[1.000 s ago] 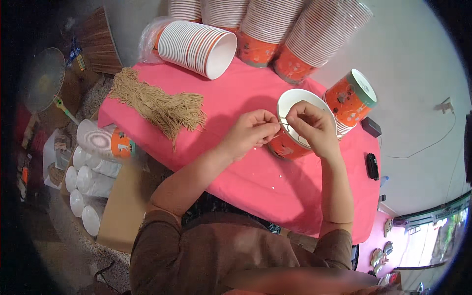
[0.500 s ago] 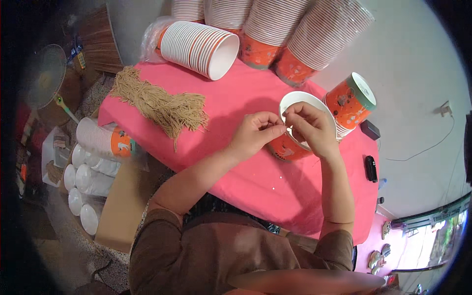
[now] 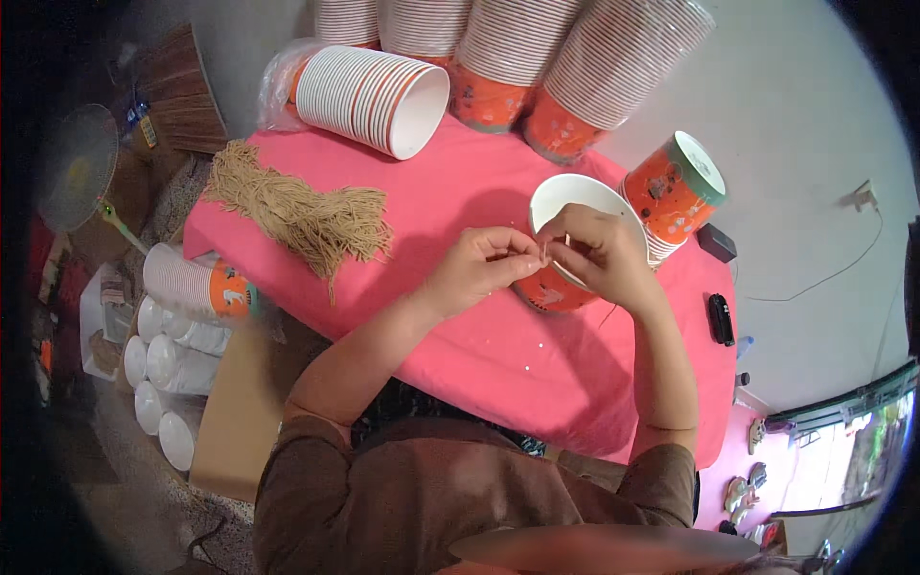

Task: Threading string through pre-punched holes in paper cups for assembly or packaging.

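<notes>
The fingertips now meet at one spot, in front of the tub's near rim. The left hand (image 3: 479, 265) has its thumb and first finger pressed together, pinching a thin strand (image 3: 608, 315). The right hand (image 3: 610, 257) has bent fingers and pinches it too, though the tiny bit in the middle is too small to see well.

A second ago there was a little gap between the hands, with strand showing across it. Now that gap is almost gone, and one loose end pokes out below the right hand, over the pink cloth (image 3: 431, 206). So the work looks to be at a close, fiddly part.

Just under the hands stands the orange paper tub (image 3: 554, 289), nearer the table's right edge than its left. Upside-down tubs (image 3: 671, 192) stand just behind it, by the right edge. The bunch of tan strings (image 3: 302, 213) lies at the left edge, and it has not been touched. A row of cups (image 3: 359, 96) lies on its side near the far left corner.
</notes>
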A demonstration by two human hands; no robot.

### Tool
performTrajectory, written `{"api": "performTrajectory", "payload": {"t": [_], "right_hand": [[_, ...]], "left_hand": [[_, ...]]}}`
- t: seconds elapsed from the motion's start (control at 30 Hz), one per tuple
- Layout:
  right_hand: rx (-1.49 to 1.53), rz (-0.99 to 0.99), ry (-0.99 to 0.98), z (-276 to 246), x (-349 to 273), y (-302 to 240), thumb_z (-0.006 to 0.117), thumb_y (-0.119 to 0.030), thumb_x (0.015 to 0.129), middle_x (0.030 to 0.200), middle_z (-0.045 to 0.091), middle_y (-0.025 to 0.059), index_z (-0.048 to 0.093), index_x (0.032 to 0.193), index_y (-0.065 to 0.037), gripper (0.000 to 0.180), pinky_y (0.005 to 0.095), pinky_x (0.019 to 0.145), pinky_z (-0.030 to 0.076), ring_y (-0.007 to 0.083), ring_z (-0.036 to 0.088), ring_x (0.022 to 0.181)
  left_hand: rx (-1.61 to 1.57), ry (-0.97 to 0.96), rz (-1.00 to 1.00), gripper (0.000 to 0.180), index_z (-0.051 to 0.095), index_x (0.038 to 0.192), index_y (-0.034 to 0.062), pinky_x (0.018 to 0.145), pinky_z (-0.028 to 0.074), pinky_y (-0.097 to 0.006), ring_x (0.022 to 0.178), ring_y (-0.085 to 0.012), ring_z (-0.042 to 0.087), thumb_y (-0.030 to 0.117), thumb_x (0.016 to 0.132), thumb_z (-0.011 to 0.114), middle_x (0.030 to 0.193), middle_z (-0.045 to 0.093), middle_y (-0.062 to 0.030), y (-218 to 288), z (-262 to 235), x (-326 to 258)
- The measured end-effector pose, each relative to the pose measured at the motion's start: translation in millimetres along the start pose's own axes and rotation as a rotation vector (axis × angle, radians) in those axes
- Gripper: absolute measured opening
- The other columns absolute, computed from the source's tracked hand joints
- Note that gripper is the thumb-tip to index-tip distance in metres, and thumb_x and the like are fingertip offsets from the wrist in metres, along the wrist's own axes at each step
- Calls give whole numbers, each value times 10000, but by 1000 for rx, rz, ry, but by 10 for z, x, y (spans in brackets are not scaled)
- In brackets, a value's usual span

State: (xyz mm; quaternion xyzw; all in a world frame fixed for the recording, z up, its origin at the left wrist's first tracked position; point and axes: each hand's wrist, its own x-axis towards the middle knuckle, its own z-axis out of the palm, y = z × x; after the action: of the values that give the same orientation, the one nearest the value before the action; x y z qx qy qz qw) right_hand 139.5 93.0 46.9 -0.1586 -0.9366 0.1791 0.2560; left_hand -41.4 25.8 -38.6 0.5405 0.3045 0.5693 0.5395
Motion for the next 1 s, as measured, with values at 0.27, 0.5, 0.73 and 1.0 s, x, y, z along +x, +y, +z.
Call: {"api": "performTrajectory", "payload": {"t": [0.27,0.5,0.73,1.0], "right_hand": [[55,43,25,-81,-27,-10,598,42,778,778,564,4,606,864,-31,113,220,517,353,68,469,593],[-25,134,17,-216,-43,-210,636,13,721,771,585,56,579,806,-39,115,306,537,425,170,558,581],[-361,-126,-23,-159,-39,-308,687,12,646,820,594,50,600,836,-67,224,344,570,473,243,616,684],[-365,-148,40,-44,-13,-318,723,-44,644,784,589,35,611,815,-81,208,348,522,445,238,589,598]], "left_hand": [[5,38,15,148,641,1013,2,596,437,-188,704,-39,542,86,901,594,798,607,20,27,-32,-13],[49,47,5,117,635,956,6,581,429,-189,670,-37,533,102,894,611,758,596,24,15,-41,-11],[-349,16,-130,110,595,992,52,481,284,-170,555,-29,405,117,904,592,738,572,0,48,0,-51],[-318,58,-100,113,589,1018,45,483,298,-176,561,-30,415,94,919,568,770,609,-32,24,105,-111]]}}
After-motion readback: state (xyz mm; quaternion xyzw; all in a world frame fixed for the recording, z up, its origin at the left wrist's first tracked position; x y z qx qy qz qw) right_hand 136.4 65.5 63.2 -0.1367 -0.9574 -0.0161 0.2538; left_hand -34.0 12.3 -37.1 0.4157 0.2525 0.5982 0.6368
